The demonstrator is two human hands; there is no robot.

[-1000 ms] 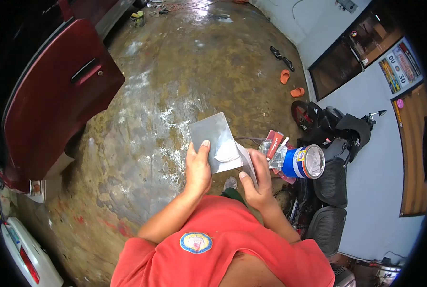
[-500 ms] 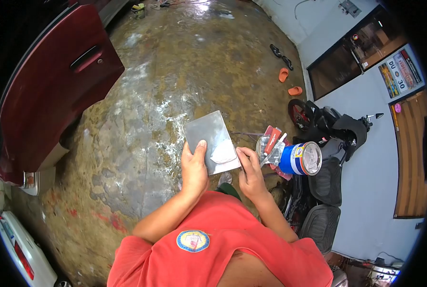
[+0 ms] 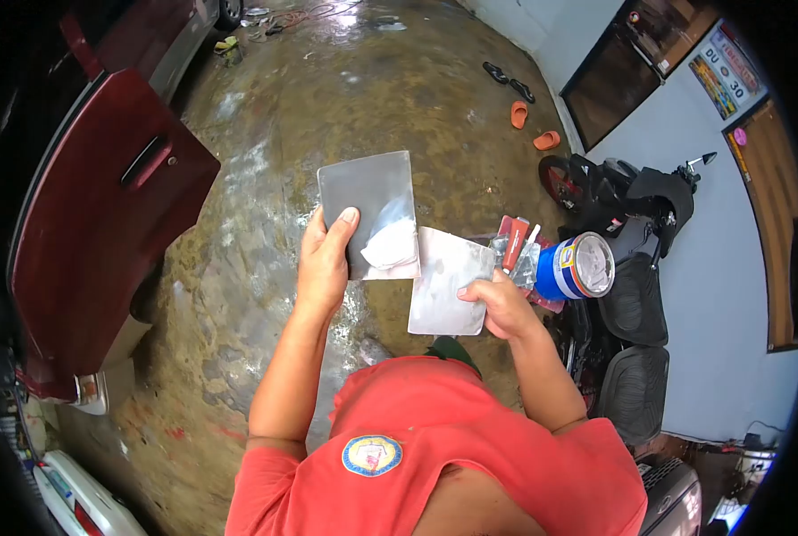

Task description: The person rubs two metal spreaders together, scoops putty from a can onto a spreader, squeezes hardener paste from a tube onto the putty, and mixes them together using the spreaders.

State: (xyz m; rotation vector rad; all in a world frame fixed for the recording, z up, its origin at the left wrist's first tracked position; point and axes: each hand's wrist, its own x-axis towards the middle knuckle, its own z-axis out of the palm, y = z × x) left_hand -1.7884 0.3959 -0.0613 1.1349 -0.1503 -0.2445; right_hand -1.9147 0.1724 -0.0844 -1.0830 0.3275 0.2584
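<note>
My left hand (image 3: 324, 263) grips a dark grey rectangular plate (image 3: 356, 189) by its left side, thumb on top. A mound of white putty (image 3: 390, 247) lies near the plate's lower right corner. In my right hand (image 3: 508, 311) is a pale, smeared putty spreader (image 3: 442, 288), its broad face up and my thumb across it. The spreader's upper left corner meets or overlaps the plate's lower right edge; I cannot tell whether they touch. My right fingers are partly hidden beneath the spreader.
Right of my hands are a blue can (image 3: 555, 275) and a red tube (image 3: 516, 243). Beyond stands a black motorcycle (image 3: 658, 201) by the wall, with orange slippers (image 3: 546, 140) nearby. A dark red car door (image 3: 104, 223) is on the left, above wet concrete floor (image 3: 238, 295).
The spreader, edge-on beside the plate before, now shows its broad face. My right hand has turned and moved right. The plate has shifted up and left in view; the camera view has also shifted.
</note>
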